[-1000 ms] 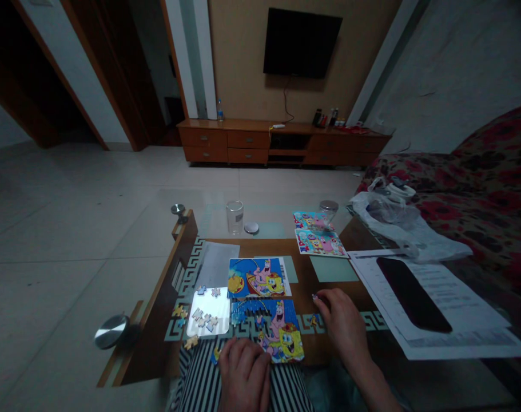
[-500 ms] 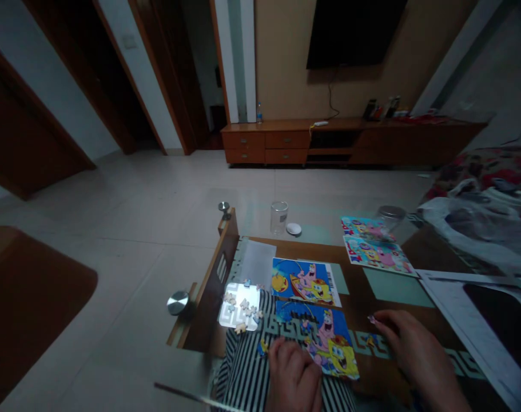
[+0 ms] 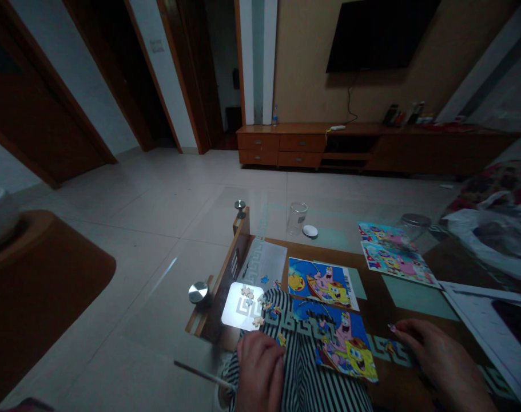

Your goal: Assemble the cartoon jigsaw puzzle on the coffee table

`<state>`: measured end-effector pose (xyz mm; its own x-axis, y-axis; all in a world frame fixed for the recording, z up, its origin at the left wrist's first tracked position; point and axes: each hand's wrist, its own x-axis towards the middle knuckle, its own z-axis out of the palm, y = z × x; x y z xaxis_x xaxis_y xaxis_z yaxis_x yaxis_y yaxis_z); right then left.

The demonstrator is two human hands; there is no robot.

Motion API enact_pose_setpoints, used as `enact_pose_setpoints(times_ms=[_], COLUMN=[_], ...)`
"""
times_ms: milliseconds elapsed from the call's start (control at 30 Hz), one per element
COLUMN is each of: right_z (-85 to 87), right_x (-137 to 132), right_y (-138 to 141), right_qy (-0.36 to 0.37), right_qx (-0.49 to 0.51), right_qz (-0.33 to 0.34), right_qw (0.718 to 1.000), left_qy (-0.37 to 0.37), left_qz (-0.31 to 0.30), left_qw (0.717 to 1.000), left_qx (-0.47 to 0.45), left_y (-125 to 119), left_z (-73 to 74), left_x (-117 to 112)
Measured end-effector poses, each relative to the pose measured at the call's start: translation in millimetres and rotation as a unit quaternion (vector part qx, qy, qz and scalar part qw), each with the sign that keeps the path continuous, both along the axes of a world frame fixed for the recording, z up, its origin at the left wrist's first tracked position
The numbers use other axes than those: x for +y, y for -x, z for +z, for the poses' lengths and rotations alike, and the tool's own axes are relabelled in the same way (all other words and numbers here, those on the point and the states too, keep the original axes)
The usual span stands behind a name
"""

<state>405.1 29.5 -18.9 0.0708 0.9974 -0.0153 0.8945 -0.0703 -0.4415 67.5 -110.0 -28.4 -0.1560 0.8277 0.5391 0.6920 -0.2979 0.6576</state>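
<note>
1. Head view, near edge: a person sits at a glass-topped table (image 3: 384, 297) in a dim living room. The left hand (image 3: 260, 366) is curled knuckles-up at the rim, just beside the lower left corner of a cartoon jigsaw puzzle (image 3: 337, 343). Whether its fingers pinch anything cannot be told.
2. Head view, right: the right hand (image 3: 436, 357) lies palm down with its fingers loosely stretched toward the puzzle, gripping nothing visible. A single small piece (image 3: 389, 346) lies just beside its fingertips.
3. Head view, centre: the puzzle lies flat near the table's front edge. A matching picture card (image 3: 322, 283) lies just behind it. Loose pieces (image 3: 254, 297) are scattered to the left, on a bright patch of glass.
4. Head view, far side: a drinking glass (image 3: 297, 218), a white lid (image 3: 310, 230) and two more cartoon cards (image 3: 393, 254) sit well apart from the hands. Papers (image 3: 478, 309) lie at the right.
5. Handling, as a judgement: the pieces look like thin, light card, easy to bend. Each is best pinched at its edges. The joined puzzle would likely come apart if lifted by one corner, so sliding it flat seems safer.
</note>
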Motion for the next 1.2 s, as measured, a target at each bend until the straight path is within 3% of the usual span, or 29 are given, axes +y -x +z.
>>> enact_pose_setpoints(times_ms=[100,200,333,433,633,867,1200], right_z=[4.0,8.0,9.8,9.7,11.0,14.4,18.1], right_x=[0,0,-1,-3,-6,-12,-16], right_y=[2,4,6,6,8,14,16], right_qy=[0.002,0.014,0.019,0.013,-0.010,-0.035,-0.058], right_qx=[-0.003,-0.009,-0.017,-0.020,-0.012,-0.019,-0.019], right_qz=[0.005,0.006,0.000,0.006,0.024,0.026,0.048], right_qw=[1.000,1.000,1.000,1.000,1.000,0.999,0.997], left_qy=[0.054,0.093,0.149,0.176,0.222,0.258,0.279], left_qz=[0.015,0.016,0.006,-0.039,-0.162,-0.188,-0.159], left_qw=[0.998,0.994,0.985,0.977,0.946,0.928,0.941], left_qx=[0.014,0.048,0.086,0.112,0.172,0.190,0.112], left_y=[32,56,78,79,54,48,43], left_z=[20.3,38.5,50.0,49.8,42.0,38.4,48.0], left_x=[16,48,90,112,142,155,140])
